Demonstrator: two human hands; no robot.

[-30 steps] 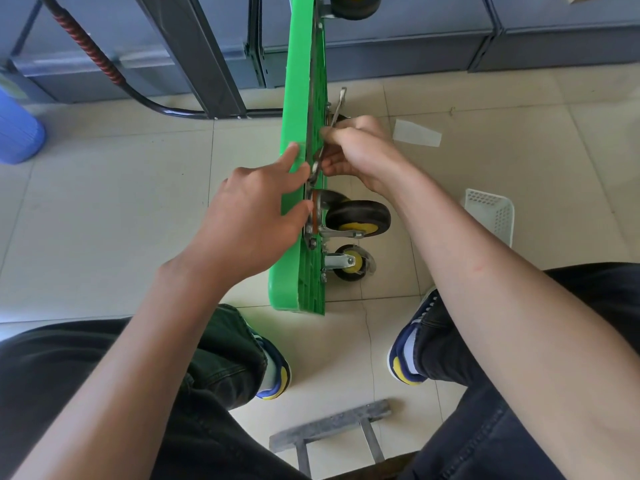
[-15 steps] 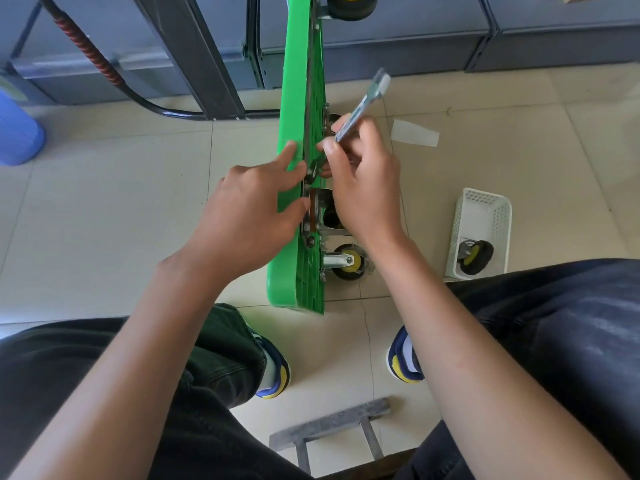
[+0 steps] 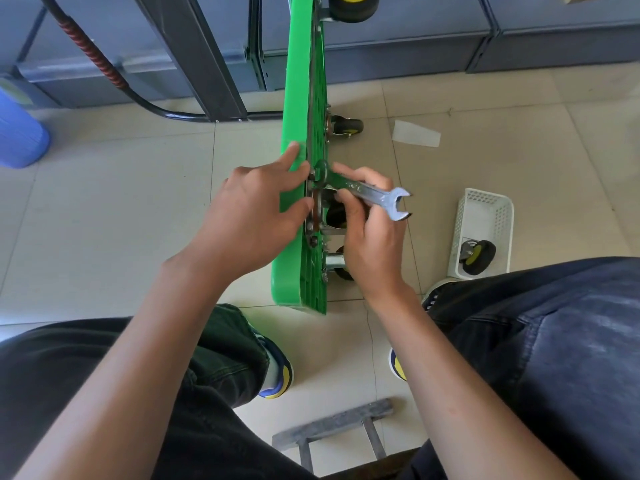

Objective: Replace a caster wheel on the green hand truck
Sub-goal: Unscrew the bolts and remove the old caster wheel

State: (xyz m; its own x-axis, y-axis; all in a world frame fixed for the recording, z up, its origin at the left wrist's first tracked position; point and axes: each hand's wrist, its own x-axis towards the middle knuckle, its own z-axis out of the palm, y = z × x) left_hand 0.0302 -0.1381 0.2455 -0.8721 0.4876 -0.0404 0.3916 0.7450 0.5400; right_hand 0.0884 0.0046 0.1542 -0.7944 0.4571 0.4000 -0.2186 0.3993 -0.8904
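Green plastic hand truck deck (image 3: 296,237) is standing on edge between my hands. My left hand (image 3: 249,216) is pressing its flat side with fingers spread; my right hand (image 3: 367,233) is pinching the steel combination wrench (image 3: 367,194), which has swung down from pointing away a moment ago, so I'm judging the caster bolt is turning. Right of my fingers, a white basket (image 3: 485,216) is holding a loose black-and-yellow caster wheel (image 3: 478,256). No readable writing.

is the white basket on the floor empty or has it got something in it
Not empty. The white basket on the tiled floor holds one loose caster wheel, black with a yellow hub, at its near end; the far end is bare.
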